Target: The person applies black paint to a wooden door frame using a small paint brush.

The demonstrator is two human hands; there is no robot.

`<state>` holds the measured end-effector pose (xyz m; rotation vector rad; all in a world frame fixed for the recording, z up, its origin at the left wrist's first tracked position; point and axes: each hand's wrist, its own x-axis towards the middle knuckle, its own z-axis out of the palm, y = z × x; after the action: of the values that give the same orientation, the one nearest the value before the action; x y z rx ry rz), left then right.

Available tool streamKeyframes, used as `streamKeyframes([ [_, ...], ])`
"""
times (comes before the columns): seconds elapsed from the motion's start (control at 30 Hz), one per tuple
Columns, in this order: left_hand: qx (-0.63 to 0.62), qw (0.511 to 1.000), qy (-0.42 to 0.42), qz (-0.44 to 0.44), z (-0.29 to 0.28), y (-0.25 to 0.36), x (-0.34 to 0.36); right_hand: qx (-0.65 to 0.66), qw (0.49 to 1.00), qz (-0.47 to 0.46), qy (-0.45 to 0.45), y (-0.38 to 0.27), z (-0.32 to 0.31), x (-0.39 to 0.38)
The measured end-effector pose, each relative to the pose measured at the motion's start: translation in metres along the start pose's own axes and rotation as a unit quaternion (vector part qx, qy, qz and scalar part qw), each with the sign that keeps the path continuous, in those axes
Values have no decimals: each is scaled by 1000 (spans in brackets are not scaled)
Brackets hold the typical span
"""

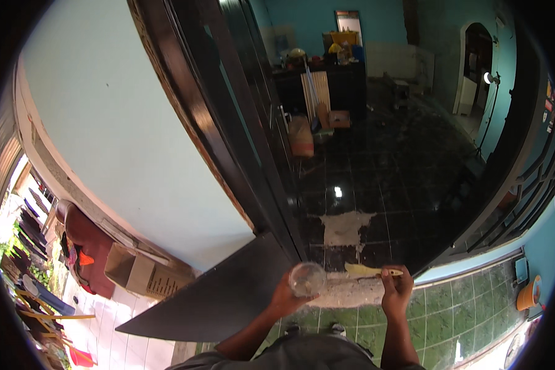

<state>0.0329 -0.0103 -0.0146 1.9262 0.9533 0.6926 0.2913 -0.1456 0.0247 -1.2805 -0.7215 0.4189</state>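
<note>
My left hand (285,298) is wrapped round a clear, round plastic cup (307,279), seen from above with its open top toward me. What lies inside the cup is hard to make out. To its right, my right hand (396,288) grips a pale yellow paintbrush (365,270) by its handle, with the wide end pointing left toward the cup. The cup and the brush are apart. Both hands are above a rough cement doorway sill (351,291), in front of a dark tiled floor (376,191) with a bare cement patch (345,229).
A dark door frame (253,142) and a black panel (209,296) stand on my left, beside a pale wall (129,148). A cardboard box (135,271) sits farther left. Green tiles (450,308) lie underfoot; an orange bucket (528,295) is at right. Inside stands a lamp on a stand (489,79).
</note>
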Motion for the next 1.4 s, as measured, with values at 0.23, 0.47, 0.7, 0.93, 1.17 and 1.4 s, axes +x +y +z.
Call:
streamKeyframes([
  [0.23, -99, 994, 18, -49, 15, 36, 6, -159, 959, -115, -202, -53, 30, 12],
  [0.47, -18, 998, 47, 28, 32, 31, -9, -284, 884, -185, -321, -24, 51, 15],
  [0.7, 41, 995, 71, 65, 45, 29, -25, -358, 836, -131, -394, 10, 67, 2],
  [0.93, -21, 997, 77, -16, 50, 25, -31, -288, 882, -118, -354, -21, 52, 15],
  [1.17, -27, 996, 82, -2, 61, 25, -27, -222, 941, -34, -255, -17, 32, 17],
  [1.4, -32, 998, 61, -1, 67, 32, -21, -273, 937, -107, -188, -4, 15, 22],
])
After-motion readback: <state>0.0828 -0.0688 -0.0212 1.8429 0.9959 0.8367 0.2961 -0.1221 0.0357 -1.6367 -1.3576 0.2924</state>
